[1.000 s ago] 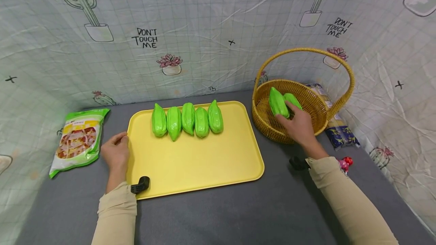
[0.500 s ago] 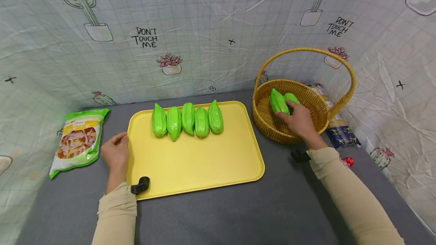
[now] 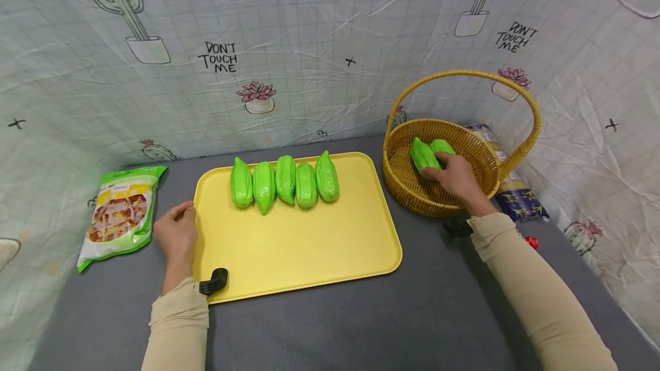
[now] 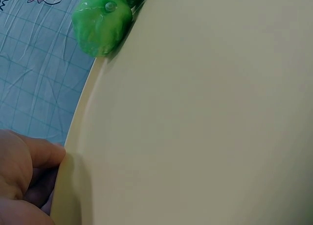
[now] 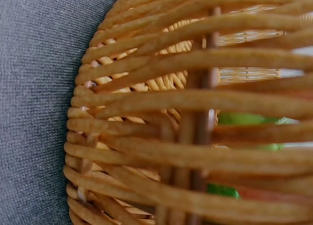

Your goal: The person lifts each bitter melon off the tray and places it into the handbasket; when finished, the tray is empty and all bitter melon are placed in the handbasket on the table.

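Note:
In the head view my right hand point(image 3: 456, 176) reaches over the basket's near rim and grips a green ridged fruit point(image 3: 424, 153), long with a pointed tip. A second green fruit point(image 3: 442, 146) lies beside it inside the wicker basket point(image 3: 409, 196). The right wrist view looks through the basket's weave point(image 5: 142, 107), with only bits of green showing behind. My left hand point(image 3: 176, 231) pinches the left rim of the yellow tray point(image 3: 299, 251), its fingertip right at the edge in the left wrist view. Several matching green fruits point(image 3: 285, 179) line the tray's back edge.
A green and white food bag point(image 3: 121, 213) lies left of the tray. Behind the basket, a blue and gold packet point(image 3: 518, 199) is partly hidden. The basket's tall handle point(image 3: 466, 73) arches above it, and a patterned cloth point(image 3: 309, 73) hangs behind the table.
My right hand has moved slightly down and right, lowering the green fruit deeper into the basket. My left hand has stayed at the tray's rim.

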The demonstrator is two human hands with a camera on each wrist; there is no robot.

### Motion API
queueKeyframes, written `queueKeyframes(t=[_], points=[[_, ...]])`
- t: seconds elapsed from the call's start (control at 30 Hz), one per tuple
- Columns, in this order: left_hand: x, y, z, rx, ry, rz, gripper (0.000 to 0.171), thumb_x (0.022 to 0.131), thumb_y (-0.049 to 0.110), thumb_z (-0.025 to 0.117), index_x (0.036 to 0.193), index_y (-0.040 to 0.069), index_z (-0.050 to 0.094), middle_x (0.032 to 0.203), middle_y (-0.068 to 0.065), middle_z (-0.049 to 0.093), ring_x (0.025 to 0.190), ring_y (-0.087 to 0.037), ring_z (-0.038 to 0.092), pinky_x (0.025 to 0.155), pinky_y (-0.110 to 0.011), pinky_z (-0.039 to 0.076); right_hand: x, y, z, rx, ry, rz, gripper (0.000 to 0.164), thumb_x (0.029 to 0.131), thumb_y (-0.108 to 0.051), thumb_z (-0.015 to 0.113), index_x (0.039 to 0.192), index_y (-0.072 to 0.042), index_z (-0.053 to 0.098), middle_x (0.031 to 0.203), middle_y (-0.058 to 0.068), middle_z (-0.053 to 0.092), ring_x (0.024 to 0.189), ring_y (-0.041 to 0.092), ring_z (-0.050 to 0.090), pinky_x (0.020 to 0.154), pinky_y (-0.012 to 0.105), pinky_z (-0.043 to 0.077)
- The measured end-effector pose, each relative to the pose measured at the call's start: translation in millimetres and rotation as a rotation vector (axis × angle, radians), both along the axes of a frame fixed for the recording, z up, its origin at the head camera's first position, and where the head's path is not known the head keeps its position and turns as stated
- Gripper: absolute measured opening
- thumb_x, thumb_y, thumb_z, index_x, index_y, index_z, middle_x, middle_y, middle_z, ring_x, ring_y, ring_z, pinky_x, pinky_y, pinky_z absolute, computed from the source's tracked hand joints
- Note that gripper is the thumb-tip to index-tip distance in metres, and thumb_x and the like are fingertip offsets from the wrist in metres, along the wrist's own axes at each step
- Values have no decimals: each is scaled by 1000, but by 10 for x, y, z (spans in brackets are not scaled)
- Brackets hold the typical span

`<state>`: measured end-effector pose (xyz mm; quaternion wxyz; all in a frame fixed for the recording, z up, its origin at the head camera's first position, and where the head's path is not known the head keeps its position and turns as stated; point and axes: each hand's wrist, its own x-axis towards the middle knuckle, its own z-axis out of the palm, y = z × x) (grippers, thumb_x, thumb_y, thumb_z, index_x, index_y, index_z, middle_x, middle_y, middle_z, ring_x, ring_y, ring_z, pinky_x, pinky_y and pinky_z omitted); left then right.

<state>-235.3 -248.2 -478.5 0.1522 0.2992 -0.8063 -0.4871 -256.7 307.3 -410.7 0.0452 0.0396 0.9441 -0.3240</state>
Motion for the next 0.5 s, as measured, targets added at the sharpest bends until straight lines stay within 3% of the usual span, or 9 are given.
queueKeyframes(t=[0.3, 0.5], points=[[6, -5, -10, -11, 41, -10, 31, 103, 19, 57, 125, 5, 73, 125, -17, 68, 90, 4, 50, 78, -12, 40, -51, 47, -34, 22, -38, -14, 74, 102, -35, 61, 154, 9, 34, 148, 34, 44, 131, 50, 47, 105, 61, 43], [7, -1, 1, -4, 45, -9, 30, 103, 19, 58, 125, 5, 73, 125, -16, 68, 93, 3, 51, 79, -12, 40, -54, 60, -18, 51, -39, -28, 73, 102, -33, 61, 153, 11, 34, 143, 36, 47, 123, 49, 51, 99, 60, 45]])
